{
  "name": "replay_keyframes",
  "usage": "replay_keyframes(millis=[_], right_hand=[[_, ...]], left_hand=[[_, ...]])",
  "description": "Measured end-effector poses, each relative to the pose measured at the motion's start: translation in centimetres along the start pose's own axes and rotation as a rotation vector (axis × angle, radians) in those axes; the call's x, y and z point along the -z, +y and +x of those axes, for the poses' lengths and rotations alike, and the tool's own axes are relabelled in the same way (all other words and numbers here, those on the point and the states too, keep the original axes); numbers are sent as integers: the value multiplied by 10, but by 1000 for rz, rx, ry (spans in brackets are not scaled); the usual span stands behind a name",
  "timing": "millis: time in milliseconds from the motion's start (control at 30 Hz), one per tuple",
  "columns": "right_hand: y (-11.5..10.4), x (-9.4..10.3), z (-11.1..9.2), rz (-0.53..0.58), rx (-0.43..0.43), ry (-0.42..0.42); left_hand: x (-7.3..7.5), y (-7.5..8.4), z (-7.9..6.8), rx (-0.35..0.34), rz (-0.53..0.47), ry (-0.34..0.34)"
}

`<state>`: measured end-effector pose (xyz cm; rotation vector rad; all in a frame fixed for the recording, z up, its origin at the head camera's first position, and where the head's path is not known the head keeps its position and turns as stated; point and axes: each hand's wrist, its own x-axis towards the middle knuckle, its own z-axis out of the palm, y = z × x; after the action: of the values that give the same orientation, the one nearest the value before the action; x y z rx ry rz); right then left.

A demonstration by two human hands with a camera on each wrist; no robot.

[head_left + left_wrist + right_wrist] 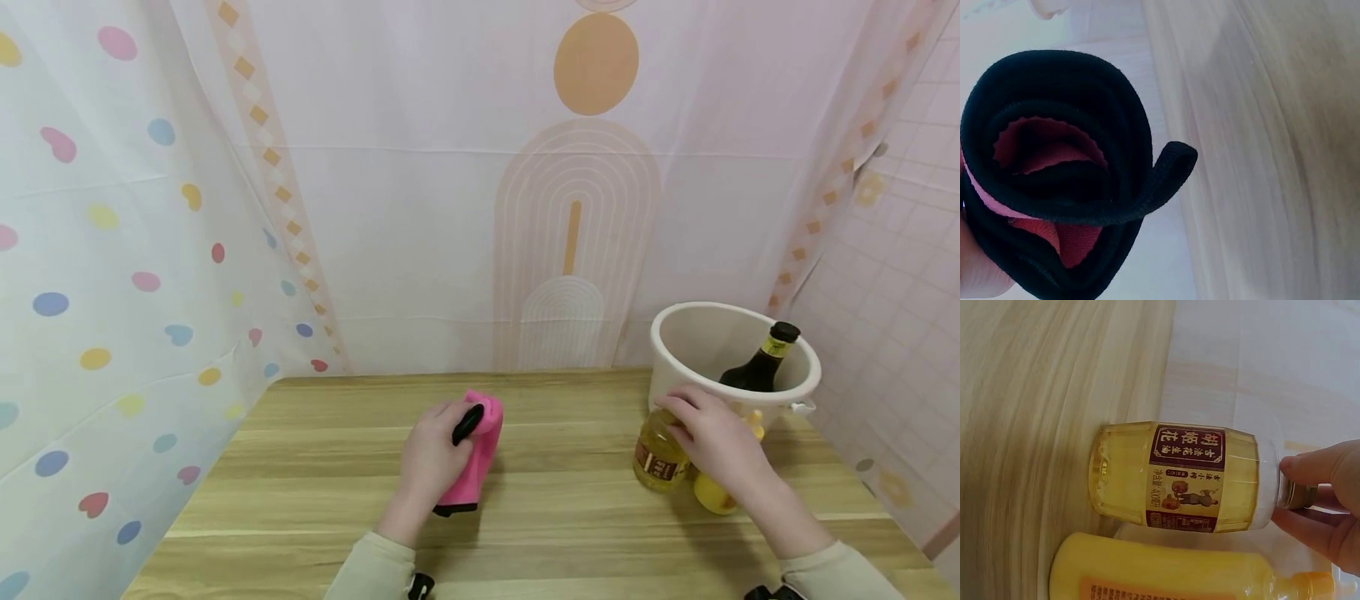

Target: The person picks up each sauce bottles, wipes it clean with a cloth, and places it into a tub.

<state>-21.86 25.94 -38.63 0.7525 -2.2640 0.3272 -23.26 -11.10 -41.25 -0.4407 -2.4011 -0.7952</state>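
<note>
In the head view my left hand (431, 450) grips a rolled pink cloth (487, 446) with black edging, above the left middle of the table. The left wrist view looks at the end of this roll (1129, 94), where the black trim spirals inward and a short loop sticks out. My right hand (716, 437) pinches a clear bottle of golden peanut oil (660, 454) by its neck and cap. That oil bottle (1188, 478) is upright; whether its base touches the table I cannot tell. Close beside it is a yellow squeeze bottle (711, 495), partly hidden by my right forearm.
A white bucket (663, 354) stands at the table's back right, just behind my right hand. A dark glass bottle (759, 367) with a black cap leans inside it. Patterned curtains (420, 250) hang behind and beside the wooden table (570, 517).
</note>
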Motion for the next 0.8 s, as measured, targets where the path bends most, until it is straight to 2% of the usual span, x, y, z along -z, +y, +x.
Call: replay_keyframes(millis=[167,500,667,800], right_hand=[[-5,-3,5,30,42,29],[-31,-15,35,95,64,36],[-45,-27,45,128,41,-3],[-58,-37,52,164,18,-16]], left_hand=[[0,-1,-1,-5,-6,17],[3,-1,2,-6,-62,59],[6,0,3,9,-106,78],[7,-1,2,53,-139,73]])
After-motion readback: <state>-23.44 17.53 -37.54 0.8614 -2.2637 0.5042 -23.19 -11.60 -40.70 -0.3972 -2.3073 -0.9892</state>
